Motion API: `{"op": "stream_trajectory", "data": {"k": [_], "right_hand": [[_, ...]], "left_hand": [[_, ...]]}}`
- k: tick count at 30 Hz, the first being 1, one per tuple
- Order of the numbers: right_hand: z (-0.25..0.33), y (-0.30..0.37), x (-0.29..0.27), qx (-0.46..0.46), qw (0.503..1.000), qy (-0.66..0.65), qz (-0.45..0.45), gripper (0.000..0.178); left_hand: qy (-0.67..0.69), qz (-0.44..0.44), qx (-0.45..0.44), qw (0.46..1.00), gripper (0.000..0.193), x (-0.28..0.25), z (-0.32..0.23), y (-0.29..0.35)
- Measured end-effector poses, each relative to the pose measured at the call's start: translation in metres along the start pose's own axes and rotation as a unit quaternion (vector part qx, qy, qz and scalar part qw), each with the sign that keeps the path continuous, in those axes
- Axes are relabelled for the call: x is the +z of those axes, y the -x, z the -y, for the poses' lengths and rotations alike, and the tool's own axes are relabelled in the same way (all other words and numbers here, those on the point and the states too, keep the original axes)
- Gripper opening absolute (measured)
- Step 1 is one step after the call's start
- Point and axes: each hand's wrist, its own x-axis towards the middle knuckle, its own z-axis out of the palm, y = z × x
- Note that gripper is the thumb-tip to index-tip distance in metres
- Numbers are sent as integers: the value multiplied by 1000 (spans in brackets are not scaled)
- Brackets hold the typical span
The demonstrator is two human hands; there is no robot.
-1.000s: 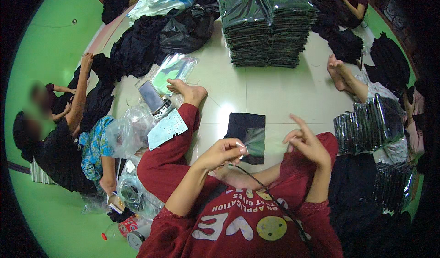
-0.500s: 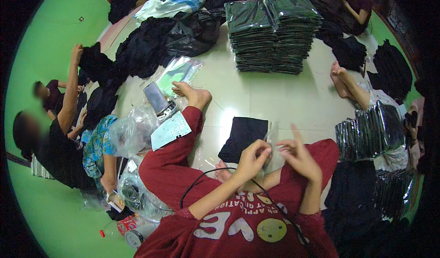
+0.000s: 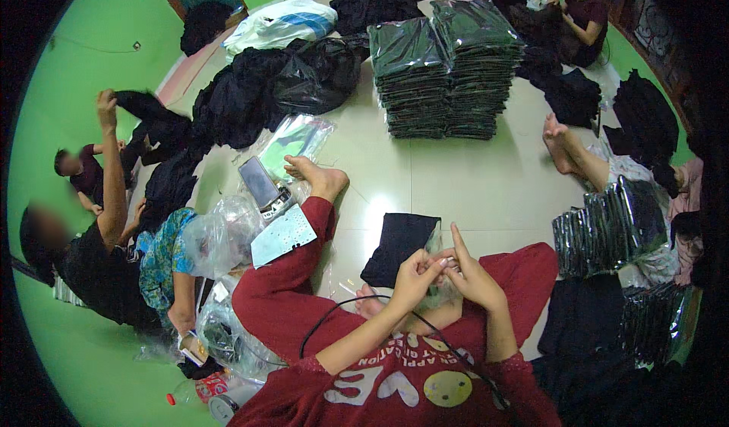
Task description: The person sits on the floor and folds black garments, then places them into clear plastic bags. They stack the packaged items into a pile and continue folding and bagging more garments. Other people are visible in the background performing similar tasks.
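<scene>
**Busy Fingers Close Together**

The left hand (image 3: 414, 281) has its fingers curled in and looks to be pinching some thin clear plastic (image 3: 436, 296). The right hand (image 3: 478, 281) has its pointing finger stretched straight up. Its thumb and other fingers bunch up by the left fingertips. I cannot tell if they grip the plastic too.

The plastic hangs by the hands, above the lap. It may be a bag, but it is too see-through to be sure. A black cloth (image 3: 399, 248) lies on the floor (image 3: 364, 176) just past the left hand, near a bare foot (image 3: 370, 303). Neither hand seems to hold it.

The step looks like working the plastic with the fingertips. I think the next move calls for a light, sure pinch, because thin plastic slips easily.

One second ago, the hands are well apart and plastic lies over part of the cloth. Half a second ago, the plastic stands up beside the left fingers, and the right hand is blurry. Now the fingertips meet, and the cloth is mostly bare.
</scene>
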Motion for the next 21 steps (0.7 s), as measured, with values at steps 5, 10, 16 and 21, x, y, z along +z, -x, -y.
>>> {"op": "stream_trajectory", "data": {"k": [5, 10, 16, 21], "right_hand": [[-9, -4, -16, 48, 998, -25, -43, 78], [-14, -20, -46, 36, 996, 42, -73, 80], [-6, -35, -88, -23, 975, 100, -195, 84], [-29, -25, -49, 48, 985, 81, -142, 86]], "left_hand": [[-63, -40, -28, 997, 20, -17, 17, 4], [-237, 28, 30, 971, 15, -1, 14, -41], [92, 31, 30, 995, 14, 62, -14, -85], [172, -46, -114, 977, 14, 54, 18, -65]]}}
